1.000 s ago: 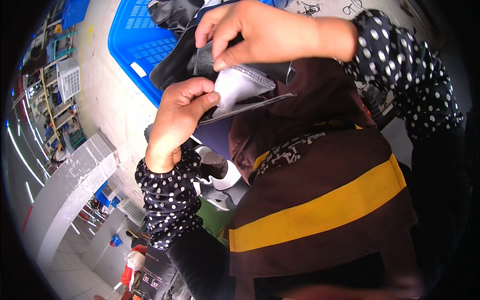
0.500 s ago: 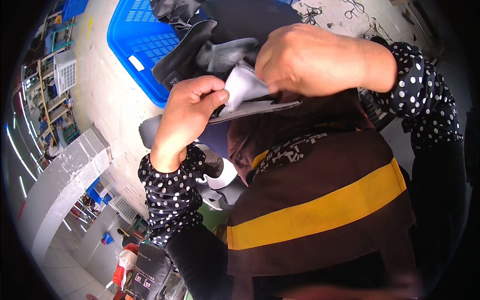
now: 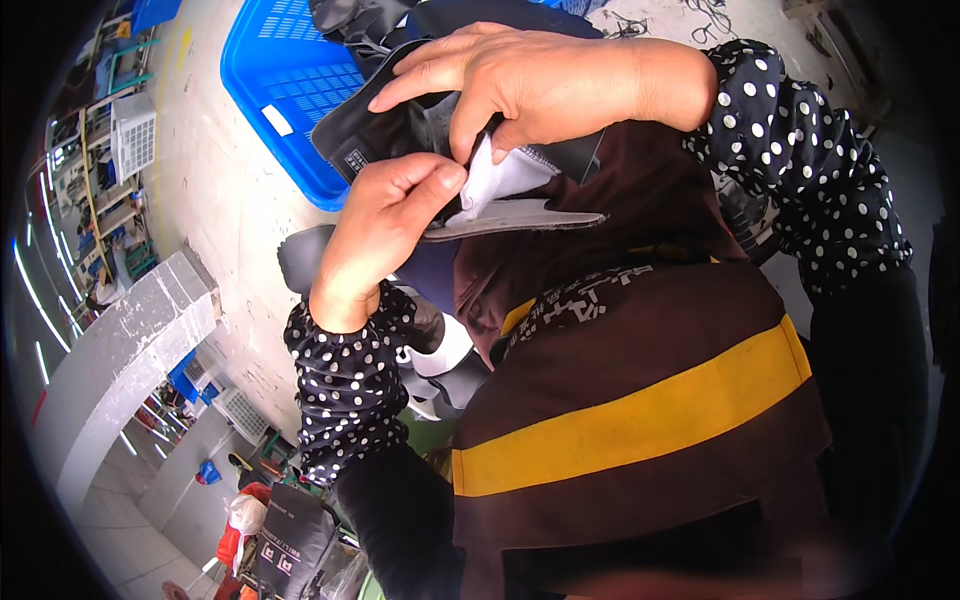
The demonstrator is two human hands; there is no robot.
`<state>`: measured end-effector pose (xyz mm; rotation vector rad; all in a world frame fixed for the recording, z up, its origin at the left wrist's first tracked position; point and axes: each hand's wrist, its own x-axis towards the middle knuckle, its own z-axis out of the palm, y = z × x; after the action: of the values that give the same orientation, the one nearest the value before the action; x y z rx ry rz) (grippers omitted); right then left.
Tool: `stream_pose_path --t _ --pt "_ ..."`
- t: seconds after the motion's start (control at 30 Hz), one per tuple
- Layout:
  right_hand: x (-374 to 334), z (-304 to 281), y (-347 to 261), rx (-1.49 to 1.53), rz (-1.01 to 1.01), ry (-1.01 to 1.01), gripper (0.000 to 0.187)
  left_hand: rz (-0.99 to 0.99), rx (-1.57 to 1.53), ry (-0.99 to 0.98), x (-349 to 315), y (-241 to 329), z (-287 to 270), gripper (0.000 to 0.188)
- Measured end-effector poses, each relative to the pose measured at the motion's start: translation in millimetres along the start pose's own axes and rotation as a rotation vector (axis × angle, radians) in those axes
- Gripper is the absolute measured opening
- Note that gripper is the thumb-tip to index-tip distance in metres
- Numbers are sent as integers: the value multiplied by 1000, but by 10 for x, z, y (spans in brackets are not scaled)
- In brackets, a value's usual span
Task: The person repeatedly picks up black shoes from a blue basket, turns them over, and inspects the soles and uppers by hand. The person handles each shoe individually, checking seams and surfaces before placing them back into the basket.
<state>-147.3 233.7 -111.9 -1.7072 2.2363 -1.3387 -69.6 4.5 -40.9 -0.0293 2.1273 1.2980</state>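
A black shoe upper point(image 3: 540, 220) with a white lining point(image 3: 505, 182) lies over my lap, its lining folded up toward my hands. My left hand point(image 3: 385, 215) is closed, pinching the lining's edge between thumb and bent forefinger. Right beside those fingertips, my right hand point(image 3: 540, 85) has its thumb and forefinger at the same lining, one on each side of its upper edge. Its other fingers stretch out to the left, above the work. Behind the hands rest more black pieces point(image 3: 355, 125), partly covered by my right hand.
A blue plastic basket point(image 3: 250, 110) stands beyond my left hand, with black pieces heaped against it. White and grey pieces point(image 3: 445, 365) lie beneath my left forearm. A brown apron point(image 3: 640, 400) with a yellow band covers my lap. Cords point(image 3: 700, 20) lie on the floor at the far right.
My right hand has moved left, in beside the left fingertips, and its outer fingers have opened out. My left hand keeps its pinch on the lining, almost in place.
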Motion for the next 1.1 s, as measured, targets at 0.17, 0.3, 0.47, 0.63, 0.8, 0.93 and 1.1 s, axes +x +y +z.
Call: stream_pose_path --t 0.17,0.3,0.47,0.63,0.8,0.93,1.1 --pt "-74 -4 -4 -64 6 -67 8 340 236 15 -208 -49 150 44" --pt "-5 -69 63 -119 -86 -24 7 294 450 176 -178 -14 237 37" --pt "280 -821 131 -221 -284 180 6 735 800 398 159 388 -240 38" --pt "-63 -1081 -89 -692 -48 52 29 1143 1076 514 769 341 -144 40" --pt "-473 -320 -11 -658 127 -106 64 1091 932 414 1047 -430 305 36" --pt "-684 -263 128 -555 55 7 53 1015 814 436 1042 -678 350 38" --pt "-673 -347 161 -491 51 14 44 1084 694 449 1033 -594 361 32"
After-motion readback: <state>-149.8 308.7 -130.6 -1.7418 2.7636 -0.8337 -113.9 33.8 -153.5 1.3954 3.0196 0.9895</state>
